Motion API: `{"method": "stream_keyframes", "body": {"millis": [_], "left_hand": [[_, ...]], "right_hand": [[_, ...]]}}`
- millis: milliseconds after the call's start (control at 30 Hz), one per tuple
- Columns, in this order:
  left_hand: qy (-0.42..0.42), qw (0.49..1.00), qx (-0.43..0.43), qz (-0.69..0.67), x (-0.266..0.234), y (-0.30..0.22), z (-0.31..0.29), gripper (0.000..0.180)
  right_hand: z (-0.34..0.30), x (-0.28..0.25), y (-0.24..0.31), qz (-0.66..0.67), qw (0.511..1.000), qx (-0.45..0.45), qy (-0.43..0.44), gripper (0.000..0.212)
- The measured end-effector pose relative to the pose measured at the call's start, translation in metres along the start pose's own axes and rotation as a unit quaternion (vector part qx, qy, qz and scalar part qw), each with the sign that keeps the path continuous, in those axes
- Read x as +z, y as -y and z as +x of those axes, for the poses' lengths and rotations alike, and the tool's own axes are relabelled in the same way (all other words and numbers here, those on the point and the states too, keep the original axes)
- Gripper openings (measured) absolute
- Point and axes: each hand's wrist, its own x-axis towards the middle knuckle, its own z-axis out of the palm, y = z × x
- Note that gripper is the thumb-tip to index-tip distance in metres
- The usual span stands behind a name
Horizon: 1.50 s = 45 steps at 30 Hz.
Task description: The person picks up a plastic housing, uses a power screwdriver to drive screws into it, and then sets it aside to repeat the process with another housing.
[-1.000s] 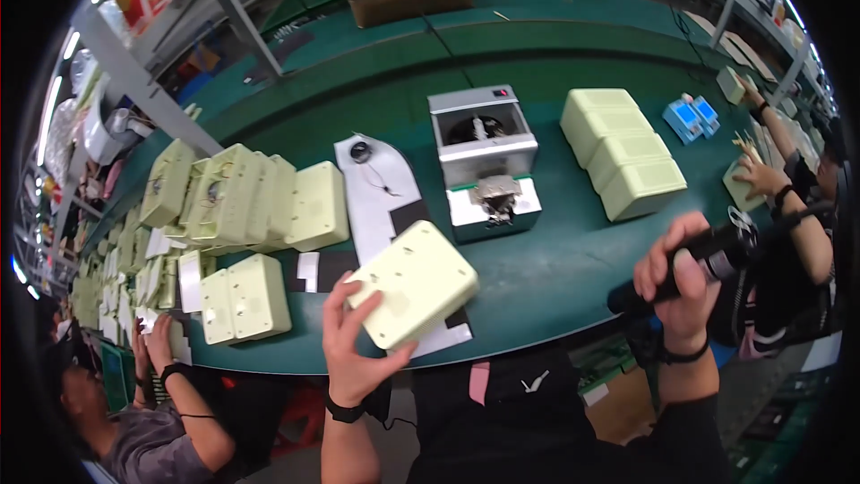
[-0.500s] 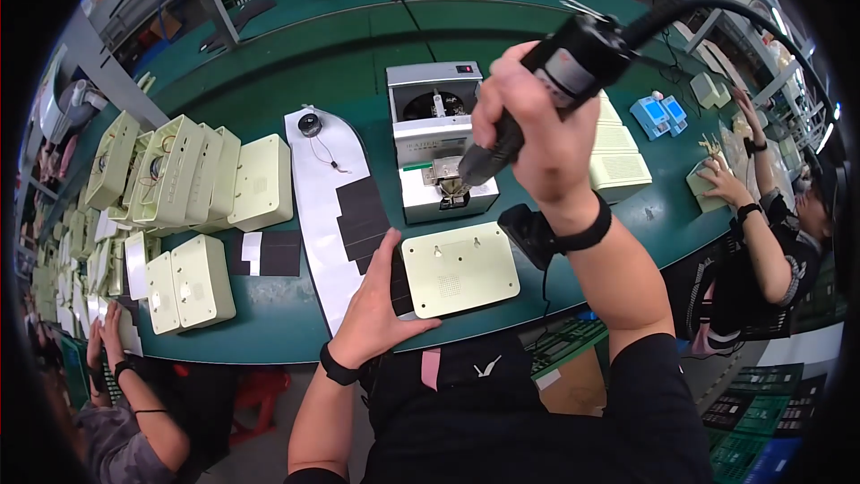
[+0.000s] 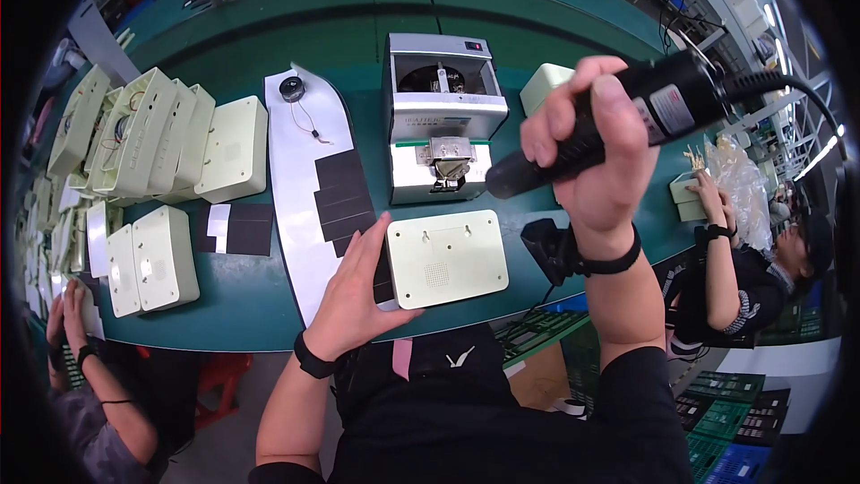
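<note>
My right hand [image 3: 609,148] is wrapped round a black corded electric screwdriver [image 3: 667,108], held nearly level above the bench. Its nose points left, close to the front right of a grey and white screw feeder [image 3: 448,121]; the bit itself cannot be made out. A cream plastic housing [image 3: 461,255] lies back side up on the bench in front of the feeder, with holes near its corners and a speaker grille. My left hand [image 3: 354,300] is open at the housing's left side, thumb by its lower left corner and fingers stretched along the edge.
Cream housings [image 3: 235,148] stand stacked at the left, with two more [image 3: 161,260] nearer me. A small round speaker [image 3: 292,89] with wires lies on white sheeting [image 3: 287,206], beside black pads [image 3: 343,202]. Co-workers sit on both sides; the screwdriver's cord [image 3: 806,94] runs off right.
The screwdriver has swung to a flatter angle, and its nose has moved right from over the feeder's front. My left hand stays beside the housing. The whole view has shifted slightly.
</note>
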Motion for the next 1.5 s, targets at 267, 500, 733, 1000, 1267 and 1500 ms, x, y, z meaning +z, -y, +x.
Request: {"method": "stream_keyframes", "body": {"millis": [267,500,733,1000,1267,1500], "left_hand": [[-0.006,1.000,0.010,0.005,0.006,0.000,-0.002,0.116],[-0.009,1.000,0.018,0.006,0.005,0.003,-0.001,0.116],[-0.006,0.999,0.025,0.023,0.004,0.002,-0.001,0.111],[-0.005,0.999,0.019,0.025,0.006,0.002,-0.001,0.112],[0.001,1.000,0.012,0.028,0.005,0.002,0.000,0.110],[-0.001,1.000,0.008,0.027,0.004,-0.001,0.001,0.109]], "right_hand": [[0.029,0.014,-0.024,-0.092,0.996,-0.001,0.021,0.022],[-0.008,-0.001,0.003,-0.091,0.994,0.051,0.013,0.021],[-0.028,-0.022,0.009,-0.060,0.998,0.025,0.001,0.021],[-0.043,-0.030,-0.024,-0.073,0.997,0.036,-0.006,0.020],[-0.047,-0.030,-0.041,-0.065,0.997,0.043,-0.026,0.018],[-0.044,-0.031,-0.040,-0.056,0.997,0.033,-0.029,0.018]]}}
